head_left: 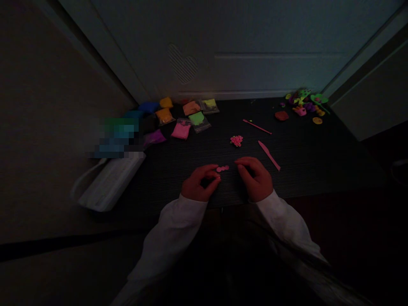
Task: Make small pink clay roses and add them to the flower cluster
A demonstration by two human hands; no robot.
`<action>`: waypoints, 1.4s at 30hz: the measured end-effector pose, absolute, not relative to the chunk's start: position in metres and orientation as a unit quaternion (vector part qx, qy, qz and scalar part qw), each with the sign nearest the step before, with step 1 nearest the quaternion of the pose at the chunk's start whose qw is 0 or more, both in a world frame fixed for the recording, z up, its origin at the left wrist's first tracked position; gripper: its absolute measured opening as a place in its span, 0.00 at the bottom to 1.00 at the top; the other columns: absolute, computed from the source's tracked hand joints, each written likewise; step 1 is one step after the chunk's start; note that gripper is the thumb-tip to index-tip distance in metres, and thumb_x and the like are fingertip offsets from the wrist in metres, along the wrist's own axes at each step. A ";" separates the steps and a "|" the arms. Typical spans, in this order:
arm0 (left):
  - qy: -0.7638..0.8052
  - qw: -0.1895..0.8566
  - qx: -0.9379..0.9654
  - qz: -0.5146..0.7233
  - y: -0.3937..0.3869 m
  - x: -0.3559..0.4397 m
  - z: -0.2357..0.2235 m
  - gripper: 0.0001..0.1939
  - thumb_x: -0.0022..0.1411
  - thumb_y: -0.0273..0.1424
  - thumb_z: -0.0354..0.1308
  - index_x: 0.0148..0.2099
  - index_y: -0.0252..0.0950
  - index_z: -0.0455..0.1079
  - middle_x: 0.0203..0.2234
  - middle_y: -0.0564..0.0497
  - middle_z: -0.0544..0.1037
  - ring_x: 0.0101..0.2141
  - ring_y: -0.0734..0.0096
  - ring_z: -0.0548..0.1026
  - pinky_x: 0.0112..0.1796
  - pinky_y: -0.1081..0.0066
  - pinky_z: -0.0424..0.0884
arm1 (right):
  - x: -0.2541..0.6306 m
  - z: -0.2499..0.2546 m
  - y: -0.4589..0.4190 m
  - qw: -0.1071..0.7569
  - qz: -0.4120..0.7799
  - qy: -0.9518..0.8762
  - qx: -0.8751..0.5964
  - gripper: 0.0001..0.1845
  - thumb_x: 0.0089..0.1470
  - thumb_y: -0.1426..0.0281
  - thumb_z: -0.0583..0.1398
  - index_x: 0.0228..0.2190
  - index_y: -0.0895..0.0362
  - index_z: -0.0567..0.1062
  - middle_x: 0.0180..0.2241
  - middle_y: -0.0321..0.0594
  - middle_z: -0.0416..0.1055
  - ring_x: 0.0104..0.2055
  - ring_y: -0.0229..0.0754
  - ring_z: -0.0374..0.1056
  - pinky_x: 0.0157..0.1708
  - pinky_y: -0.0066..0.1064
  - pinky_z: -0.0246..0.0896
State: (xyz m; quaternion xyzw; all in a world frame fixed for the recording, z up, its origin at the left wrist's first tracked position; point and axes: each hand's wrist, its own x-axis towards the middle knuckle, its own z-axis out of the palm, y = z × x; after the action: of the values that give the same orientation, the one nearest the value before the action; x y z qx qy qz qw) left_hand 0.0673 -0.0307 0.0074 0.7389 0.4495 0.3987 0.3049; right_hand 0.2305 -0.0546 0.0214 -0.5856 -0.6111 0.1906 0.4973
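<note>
A short row of overlapping flat pink clay discs (222,168) lies at the dark table's front. My left hand (200,182) is at the row's left end, its index fingertip beside or touching the nearest disc; thumb and index finger are apart. Just right of the row, my right hand (255,177) has thumb and index fingertip brought close together; whether something small is pinched there is too dark to tell. Beyond the hands sits a small pink clay flower-like cluster (236,140). A pink plastic clay knife (269,155) lies to its right, and a thin pink modelling stick (257,126) lies farther back.
Bags of coloured clay, including a pink one (181,129) and a green one (199,121), spread over the back left. A white box-like object (113,182) stands at the left edge. Small clay figures (304,102) and a reddish-brown lump (281,115) sit back right.
</note>
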 end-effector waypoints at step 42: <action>0.427 0.106 0.846 0.300 -0.041 0.066 0.004 0.10 0.49 0.33 0.53 0.33 0.33 0.67 0.27 0.47 0.72 0.31 0.69 0.68 0.34 0.66 0.63 | 0.248 0.020 -0.081 0.310 0.096 -0.680 -0.657 0.13 0.50 0.68 0.48 0.39 0.56 0.64 0.32 0.40 0.68 0.29 0.38 0.65 0.27 0.28 0.58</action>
State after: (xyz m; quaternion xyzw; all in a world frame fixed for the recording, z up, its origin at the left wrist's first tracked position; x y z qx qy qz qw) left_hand 0.0655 -0.0412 0.0037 0.8462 0.4271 0.3002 0.1064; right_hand 0.2483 -0.0806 0.0204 -0.6574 -0.6798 0.0965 0.3104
